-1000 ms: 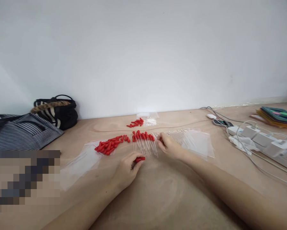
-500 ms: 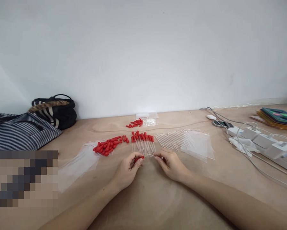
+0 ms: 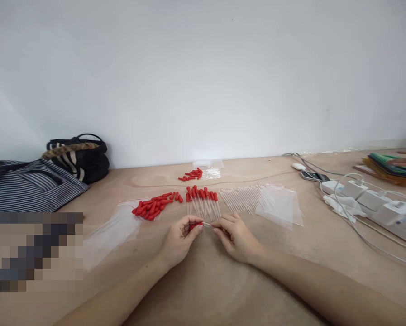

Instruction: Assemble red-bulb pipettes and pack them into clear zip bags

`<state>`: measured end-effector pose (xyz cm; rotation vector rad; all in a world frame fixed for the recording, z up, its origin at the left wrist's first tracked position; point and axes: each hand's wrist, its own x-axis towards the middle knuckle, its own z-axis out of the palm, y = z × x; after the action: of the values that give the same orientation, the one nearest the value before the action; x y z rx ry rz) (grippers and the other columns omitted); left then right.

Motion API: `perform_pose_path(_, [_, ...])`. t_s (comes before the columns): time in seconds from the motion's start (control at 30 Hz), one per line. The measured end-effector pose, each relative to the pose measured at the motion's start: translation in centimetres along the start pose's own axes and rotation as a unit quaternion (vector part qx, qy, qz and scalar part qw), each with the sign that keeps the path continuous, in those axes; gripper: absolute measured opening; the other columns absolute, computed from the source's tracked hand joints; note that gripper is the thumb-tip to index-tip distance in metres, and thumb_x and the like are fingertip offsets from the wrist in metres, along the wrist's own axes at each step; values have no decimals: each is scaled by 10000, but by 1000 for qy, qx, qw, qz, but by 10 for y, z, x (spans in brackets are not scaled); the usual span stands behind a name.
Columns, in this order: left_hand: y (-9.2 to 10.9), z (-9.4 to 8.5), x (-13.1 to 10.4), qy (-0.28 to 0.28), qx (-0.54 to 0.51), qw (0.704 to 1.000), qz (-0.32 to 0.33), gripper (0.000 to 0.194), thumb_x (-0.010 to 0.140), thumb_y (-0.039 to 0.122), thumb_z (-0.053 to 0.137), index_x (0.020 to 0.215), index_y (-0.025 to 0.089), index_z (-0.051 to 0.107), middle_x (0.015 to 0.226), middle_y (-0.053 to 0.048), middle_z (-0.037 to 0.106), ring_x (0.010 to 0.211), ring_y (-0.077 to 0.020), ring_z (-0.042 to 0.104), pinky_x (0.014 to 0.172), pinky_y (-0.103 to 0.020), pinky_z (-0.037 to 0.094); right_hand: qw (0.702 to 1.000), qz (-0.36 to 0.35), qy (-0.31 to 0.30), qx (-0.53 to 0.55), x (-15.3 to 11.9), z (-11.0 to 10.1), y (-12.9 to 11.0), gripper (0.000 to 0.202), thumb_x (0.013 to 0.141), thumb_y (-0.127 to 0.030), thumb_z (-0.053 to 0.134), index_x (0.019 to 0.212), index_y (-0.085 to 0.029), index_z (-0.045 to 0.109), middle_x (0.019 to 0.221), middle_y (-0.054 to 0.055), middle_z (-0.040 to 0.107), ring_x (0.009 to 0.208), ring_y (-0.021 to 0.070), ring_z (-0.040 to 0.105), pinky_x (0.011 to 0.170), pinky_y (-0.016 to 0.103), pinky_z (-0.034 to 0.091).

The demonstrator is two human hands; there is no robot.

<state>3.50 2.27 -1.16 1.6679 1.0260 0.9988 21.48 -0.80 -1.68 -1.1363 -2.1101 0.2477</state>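
Note:
A red rubber bulb (image 3: 195, 225) is pinched between the thumb and fingers of my left hand (image 3: 181, 237). My right hand (image 3: 235, 235) grips a thin clear tube (image 3: 207, 224), whose end meets the mouth of the bulb. Just beyond my hands lies a row of clear tubes with red bulbs on them (image 3: 203, 194). Loose red bulbs (image 3: 151, 208) are heaped to the left on a clear bag (image 3: 117, 231). Bare clear tubes (image 3: 240, 199) lie side by side to the right, partly on another clear bag (image 3: 284, 208).
Farther back are a few more red bulbs (image 3: 192, 174) and a small bag (image 3: 211, 170). Striped and black bags (image 3: 36, 183) sit at left. A power strip with chargers (image 3: 375, 201) and cables occupies the right, near another person's hand (image 3: 404, 160) on colored sheets (image 3: 389, 167).
My right hand has moved left, bringing the tube's end to the red bulb. Another person's hand has appeared over the colored sheets at the far right.

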Motion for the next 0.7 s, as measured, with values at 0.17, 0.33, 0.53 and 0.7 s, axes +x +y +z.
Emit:
perform_pose_path(0.17, [2,0,-1,-3,-6,1000,-3,184,668,284,618,790,147,615,731,-33,661,696,-169,606,658,-285,498,999,-44,8,-23,0,-4,3,185,820,-145,411,887,-173,580,748,17,601,645,116,482,663,285,256])
perform_pose_path(0.33, [-1,1,-3,-19,-13,1000,1,173,653,264,624,777,144,639,717,-31,674,679,-163,610,652,-275,498,994,-87,7,-65,1,-7,7,223,809,-130,404,910,-188,595,737,12,603,618,112,454,654,294,215])
perform_pose_path(0.53, [-3,3,-3,-25,-26,999,0,142,647,245,630,749,147,640,705,-26,674,653,-153,606,621,-256,491,992,-99,19,-71,2,-5,9,224,799,-120,399,876,-180,601,727,13,601,606,110,441,652,295,204])
perform_pose_path(0.7, [-3,4,-4,-21,-34,999,0,140,649,234,630,755,142,641,652,-15,657,583,-130,578,556,-230,470,994,-93,16,-61,4,-1,7,222,807,-128,388,874,-179,594,732,16,590,630,114,443,660,290,208])
